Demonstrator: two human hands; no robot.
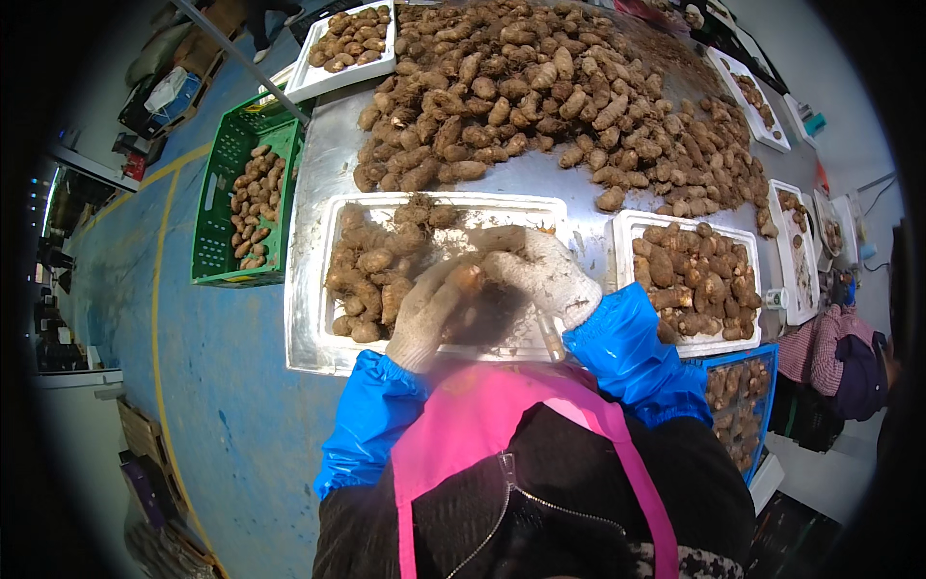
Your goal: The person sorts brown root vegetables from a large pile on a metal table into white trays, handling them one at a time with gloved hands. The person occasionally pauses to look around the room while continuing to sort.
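My left hand, in a soiled knit glove, grips a hairy brown taro corm with a pale reddish end. My right hand, gloved likewise, closes on brown taro from the other side; blur and dirt hide whether it is the same corm. Both hands are above a white foam tray. Hairy taro corms fill the tray's left part, and loose fibres litter its floor. By my right wrist, a slim tool with a light handle lies against the tray's near edge.
A large heap of taro covers the metal table beyond the tray. Cleaner corms fill a foam tray on the right, above a blue crate. A green crate stands left. Another person is at far right.
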